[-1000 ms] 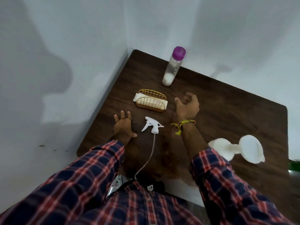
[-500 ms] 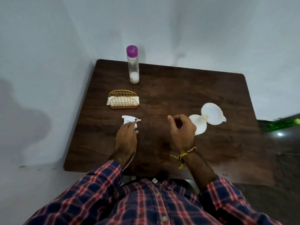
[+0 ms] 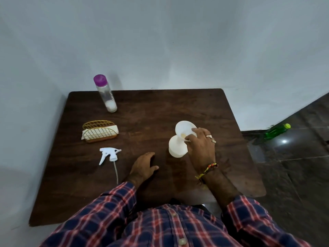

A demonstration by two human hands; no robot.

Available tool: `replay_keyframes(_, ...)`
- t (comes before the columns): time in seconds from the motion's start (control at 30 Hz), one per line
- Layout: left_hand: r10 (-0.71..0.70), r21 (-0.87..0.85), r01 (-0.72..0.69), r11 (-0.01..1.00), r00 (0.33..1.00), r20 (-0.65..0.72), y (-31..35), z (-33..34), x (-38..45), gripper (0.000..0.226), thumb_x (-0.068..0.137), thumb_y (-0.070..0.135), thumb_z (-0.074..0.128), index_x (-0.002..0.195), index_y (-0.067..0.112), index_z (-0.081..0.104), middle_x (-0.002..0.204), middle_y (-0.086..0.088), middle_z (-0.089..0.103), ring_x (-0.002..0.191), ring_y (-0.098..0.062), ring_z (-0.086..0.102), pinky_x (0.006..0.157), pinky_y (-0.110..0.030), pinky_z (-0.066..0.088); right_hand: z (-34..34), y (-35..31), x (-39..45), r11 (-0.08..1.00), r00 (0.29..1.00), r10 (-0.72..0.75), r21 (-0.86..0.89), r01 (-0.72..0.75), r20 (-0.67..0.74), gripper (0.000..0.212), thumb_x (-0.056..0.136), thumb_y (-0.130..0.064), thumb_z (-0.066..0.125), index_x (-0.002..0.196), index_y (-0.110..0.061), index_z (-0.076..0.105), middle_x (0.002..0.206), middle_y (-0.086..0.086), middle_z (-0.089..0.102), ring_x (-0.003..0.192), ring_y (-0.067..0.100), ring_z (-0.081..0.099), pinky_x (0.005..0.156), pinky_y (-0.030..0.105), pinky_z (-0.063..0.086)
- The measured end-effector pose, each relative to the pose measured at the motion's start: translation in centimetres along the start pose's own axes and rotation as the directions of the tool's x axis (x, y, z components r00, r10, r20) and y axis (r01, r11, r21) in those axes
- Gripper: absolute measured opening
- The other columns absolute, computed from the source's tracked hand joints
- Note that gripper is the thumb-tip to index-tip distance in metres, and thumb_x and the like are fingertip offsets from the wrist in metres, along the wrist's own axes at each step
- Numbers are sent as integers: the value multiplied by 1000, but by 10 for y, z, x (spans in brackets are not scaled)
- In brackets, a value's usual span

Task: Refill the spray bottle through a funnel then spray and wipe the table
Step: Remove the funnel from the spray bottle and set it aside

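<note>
Head view shows the wooden table (image 3: 160, 107) from above, and the job looks like it has only just begun. The white spray bottle (image 3: 177, 148) stands near the middle of the table with the white funnel (image 3: 184, 130) sitting in its neck, tipped a bit. The right hand (image 3: 201, 145) grasps the funnel by its rim and the bottle's neck. The left hand (image 3: 143, 166) rests on the table just left of the spray bottle, fingers loose and grasping nothing.

The spray head (image 3: 108, 155) (with its long thin tube) lies on the table, further left of the spray bottle, so the top is already off. The clear bottle with the purple cap (image 3: 105, 93) stands at the back, well left of the spray bottle, and its cap is on. So I think no pouring has happened yet. Pouring, putting the spray head back, spraying and wiping are all left to do. The napkins for wiping sit in a gold wire holder (image 3: 99, 133), left of the spray bottle.

Some writing runs down the clear bottle, but it is too small to read. I see no other labels.
</note>
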State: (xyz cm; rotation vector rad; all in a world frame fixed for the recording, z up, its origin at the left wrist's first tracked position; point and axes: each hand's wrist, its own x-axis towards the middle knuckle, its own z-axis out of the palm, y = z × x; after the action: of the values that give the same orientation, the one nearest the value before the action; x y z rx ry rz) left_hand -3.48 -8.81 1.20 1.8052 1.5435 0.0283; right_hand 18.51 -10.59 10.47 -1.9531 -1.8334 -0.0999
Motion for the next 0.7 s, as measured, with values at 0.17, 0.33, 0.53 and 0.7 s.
replay_keyframes(0.17, -21, -40, 21, 999, 1000, 17, 19, 3, 9, 82, 86, 34, 71, 153, 22, 25, 157, -1, 32, 143, -19, 32, 117, -34, 30, 0, 13, 3, 987, 987, -137, 75, 143, -80, 12, 74, -6, 77, 83, -6, 69, 104, 13, 71, 106, 38, 61, 75, 47, 56)
replay_keyframes(0.33, 73, -123, -74, 990, 997, -11, 40, 8, 17, 84, 85, 42, 70, 153, 29, 23, 157, 3, 33, 142, -18, 34, 114, -35, 31, 3, 22, 1, 972, 973, -190, 115, 205, -134, 17, 84, -17, 56, 83, -7, 70, 109, 13, 69, 112, 35, 59, 83, 43, 55)
replay_keyframes(0.53, 96, -276, -134, 952, 984, -148, 70, 12, 32, 87, 76, 64, 68, 149, 34, 30, 152, 8, 41, 133, -15, 45, 111, -38, 40, -2, 29, 3, 948, 963, -203, 209, 238, -179, 18, 88, -23, 64, 87, -6, 70, 112, 13, 68, 115, 32, 58, 88, 43, 53)
replay_keyframes(0.7, 105, -259, -153, 954, 976, -188, 79, 15, 44, 67, 80, 59, 67, 138, 33, 48, 141, 8, 53, 124, -15, 53, 106, -40, 46, -13, 30, 5, 937, 971, -145, 287, 197, -192, 69, 100, -55, 30, 85, -3, 72, 110, 15, 69, 112, 35, 60, 88, 45, 54)
